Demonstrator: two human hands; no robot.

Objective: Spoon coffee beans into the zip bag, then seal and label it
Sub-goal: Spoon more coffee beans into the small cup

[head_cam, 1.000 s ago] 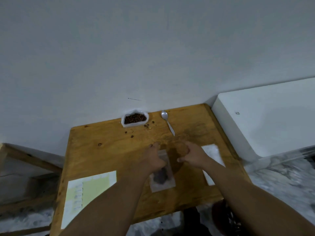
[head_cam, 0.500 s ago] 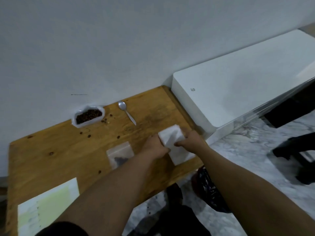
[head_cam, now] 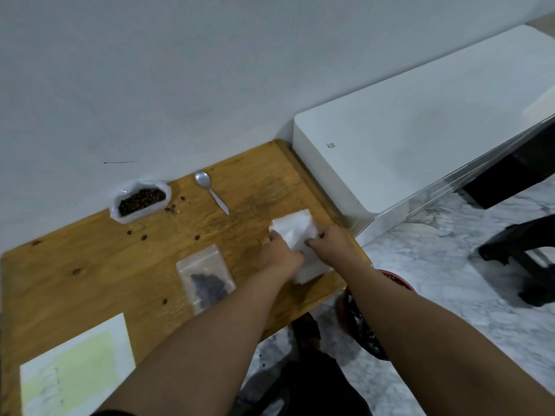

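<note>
A clear zip bag (head_cam: pixel 205 277) with dark coffee beans in its lower half lies flat on the wooden table (head_cam: pixel 90 265). To its right sits a white stack of sheets (head_cam: pixel 295 232). My left hand (head_cam: pixel 280 255) and my right hand (head_cam: pixel 333 240) both pinch the top sheet, which is lifted and creased. A white bag of coffee beans (head_cam: pixel 139 201) stands open at the back by the wall. A metal spoon (head_cam: pixel 210 190) lies to its right, bowl toward the wall.
Loose beans (head_cam: pixel 171 209) are scattered near the open bag. A white and yellow paper sheet (head_cam: pixel 75 370) lies at the table's front left. A white box-like unit (head_cam: pixel 405 139) abuts the table's right edge. A red bin with a black liner (head_cam: pixel 363 319) stands under the front edge.
Both hands left the zip bag and moved right to the white stack, where they now pinch its top sheet. The view swung right; the zip bag lies released on the table.
</note>
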